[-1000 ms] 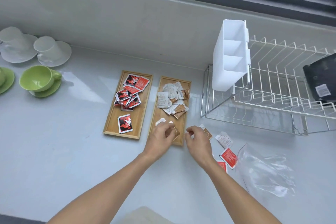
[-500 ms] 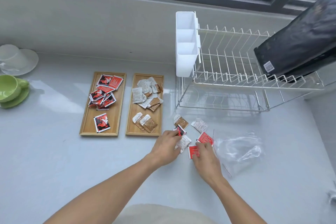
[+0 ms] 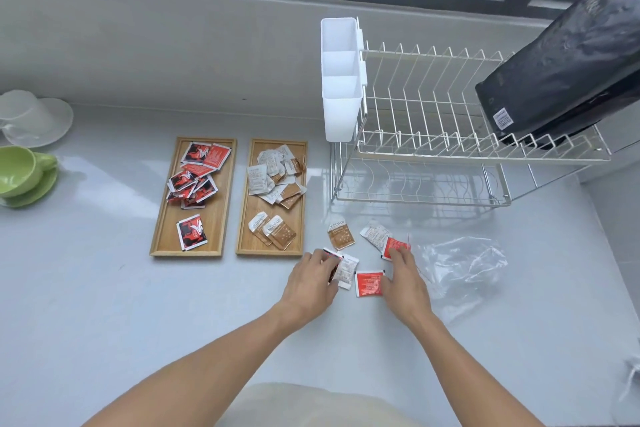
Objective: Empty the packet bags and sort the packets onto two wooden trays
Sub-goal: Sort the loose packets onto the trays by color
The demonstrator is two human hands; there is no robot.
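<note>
Two wooden trays lie side by side on the grey counter. The left tray [image 3: 165, 236] holds red-and-black packets [image 3: 192, 180]; the right tray [image 3: 246, 248] holds brown-and-white packets [image 3: 277, 177]. Right of the trays lie loose packets: a brown packet [image 3: 341, 236], a white packet [image 3: 373, 234], a white packet [image 3: 348, 270] and a red packet [image 3: 369, 283]. My left hand [image 3: 311, 282] pinches a red-and-black packet [image 3: 333, 255] at its fingertips. My right hand [image 3: 405, 279] rests its straight fingers on another red packet [image 3: 393, 245].
An empty clear plastic bag [image 3: 464, 263] lies right of my right hand. Behind stands a white wire dish rack [image 3: 433, 149] with a white cutlery holder [image 3: 341, 80] and a black bag [image 3: 561, 73]. Green cup [image 3: 17, 170] and white cup [image 3: 31, 114] sit far left.
Both hands left the front of the right tray, where two brown packets now lie, and moved right to the loose packets. The left hand picked up a red-and-black packet; the view shifted right.
</note>
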